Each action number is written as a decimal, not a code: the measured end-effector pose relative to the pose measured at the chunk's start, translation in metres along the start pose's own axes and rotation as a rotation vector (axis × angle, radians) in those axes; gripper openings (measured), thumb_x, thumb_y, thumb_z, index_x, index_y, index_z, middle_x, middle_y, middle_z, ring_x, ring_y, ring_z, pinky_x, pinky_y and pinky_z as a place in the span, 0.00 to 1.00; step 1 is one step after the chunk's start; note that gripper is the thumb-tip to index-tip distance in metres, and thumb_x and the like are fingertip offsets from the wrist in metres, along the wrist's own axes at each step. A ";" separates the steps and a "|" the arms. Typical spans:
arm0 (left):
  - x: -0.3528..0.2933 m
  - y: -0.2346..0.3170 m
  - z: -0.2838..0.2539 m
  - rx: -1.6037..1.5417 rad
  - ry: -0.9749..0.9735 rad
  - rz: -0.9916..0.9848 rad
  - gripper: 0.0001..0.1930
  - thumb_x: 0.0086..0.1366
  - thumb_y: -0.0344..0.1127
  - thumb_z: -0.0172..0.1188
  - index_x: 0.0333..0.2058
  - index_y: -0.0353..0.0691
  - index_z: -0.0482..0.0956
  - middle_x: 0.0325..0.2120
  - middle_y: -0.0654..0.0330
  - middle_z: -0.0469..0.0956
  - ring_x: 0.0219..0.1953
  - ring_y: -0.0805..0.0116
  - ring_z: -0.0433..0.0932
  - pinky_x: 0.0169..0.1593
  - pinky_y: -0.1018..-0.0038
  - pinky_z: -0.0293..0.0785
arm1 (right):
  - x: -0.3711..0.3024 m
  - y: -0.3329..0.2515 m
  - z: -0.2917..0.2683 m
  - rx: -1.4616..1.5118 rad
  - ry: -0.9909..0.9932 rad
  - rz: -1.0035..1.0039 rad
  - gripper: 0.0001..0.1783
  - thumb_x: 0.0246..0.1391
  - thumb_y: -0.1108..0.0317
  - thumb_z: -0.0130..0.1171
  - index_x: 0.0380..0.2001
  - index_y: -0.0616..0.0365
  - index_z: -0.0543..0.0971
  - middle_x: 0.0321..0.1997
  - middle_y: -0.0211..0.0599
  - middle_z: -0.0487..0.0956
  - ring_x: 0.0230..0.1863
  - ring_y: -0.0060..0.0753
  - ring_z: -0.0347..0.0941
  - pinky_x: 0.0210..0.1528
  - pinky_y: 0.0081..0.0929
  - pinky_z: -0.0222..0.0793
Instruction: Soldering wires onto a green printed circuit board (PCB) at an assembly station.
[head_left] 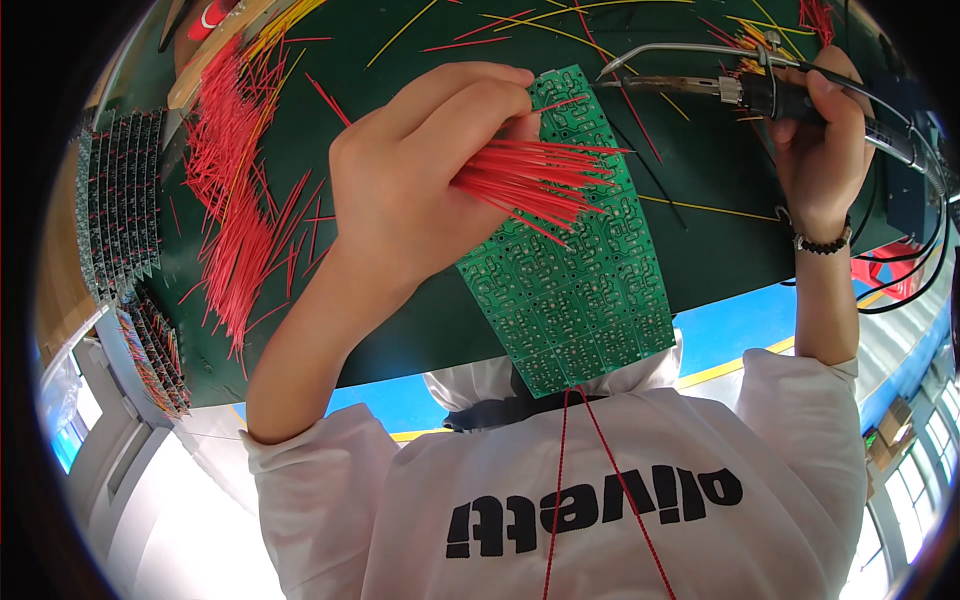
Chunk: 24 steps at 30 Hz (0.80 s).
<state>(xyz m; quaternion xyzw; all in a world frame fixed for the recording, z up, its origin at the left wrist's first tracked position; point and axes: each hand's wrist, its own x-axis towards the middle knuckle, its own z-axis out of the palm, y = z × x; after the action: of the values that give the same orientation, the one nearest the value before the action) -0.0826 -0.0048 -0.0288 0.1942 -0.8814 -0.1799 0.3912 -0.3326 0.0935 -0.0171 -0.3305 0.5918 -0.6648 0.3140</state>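
Note:
My left hand is closed around a thick bundle of red wires, whose ends fan out to the right above the green circuit board. At the board's far end, its fingertips meet near a single red wire that crosses the surface. The board is a long panel of repeated circuits, its near end toward my chest; part of its left side is hidden by the hand and wires. My right hand grips a soldering iron with a curved metal tube mounted on it. The iron's tip is by the board's far right edge.
A heap of loose red wires covers the left of the dark green tabletop. Stacked populated boards stand at the far left. Yellow wires lie scattered at the back. Black cables loop at the right.

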 end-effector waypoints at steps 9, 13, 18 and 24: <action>0.000 -0.001 0.002 0.018 0.027 0.021 0.09 0.39 0.25 0.61 0.21 0.41 0.72 0.24 0.64 0.76 0.20 0.70 0.74 0.20 0.81 0.69 | 0.000 0.002 -0.004 0.012 -0.064 -0.002 0.11 0.46 0.67 0.46 0.25 0.66 0.71 0.20 0.36 0.72 0.13 0.19 0.61 0.16 0.14 0.56; 0.000 0.001 0.000 0.020 0.026 0.022 0.09 0.38 0.25 0.61 0.21 0.41 0.72 0.24 0.64 0.76 0.20 0.70 0.74 0.20 0.81 0.69 | 0.000 0.005 -0.013 -0.029 0.006 0.065 0.11 0.46 0.66 0.48 0.25 0.65 0.71 0.21 0.36 0.73 0.14 0.20 0.63 0.16 0.13 0.58; 0.002 0.009 -0.008 -0.033 -0.117 -0.062 0.07 0.45 0.21 0.60 0.25 0.34 0.72 0.28 0.53 0.76 0.28 0.68 0.75 0.29 0.81 0.71 | -0.003 0.004 -0.006 0.003 0.063 0.032 0.10 0.46 0.66 0.49 0.26 0.63 0.71 0.23 0.38 0.74 0.13 0.21 0.63 0.17 0.14 0.60; 0.002 0.009 -0.008 -0.022 -0.114 -0.067 0.07 0.44 0.21 0.60 0.24 0.34 0.72 0.27 0.53 0.76 0.28 0.67 0.76 0.29 0.81 0.71 | -0.002 0.006 -0.011 0.010 0.035 0.030 0.09 0.46 0.66 0.49 0.27 0.63 0.71 0.25 0.38 0.75 0.14 0.22 0.64 0.17 0.14 0.60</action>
<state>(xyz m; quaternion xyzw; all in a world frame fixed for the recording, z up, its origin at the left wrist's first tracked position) -0.0799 0.0008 -0.0185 0.2086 -0.8932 -0.2135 0.3362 -0.3402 0.1005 -0.0242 -0.3081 0.5989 -0.6687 0.3152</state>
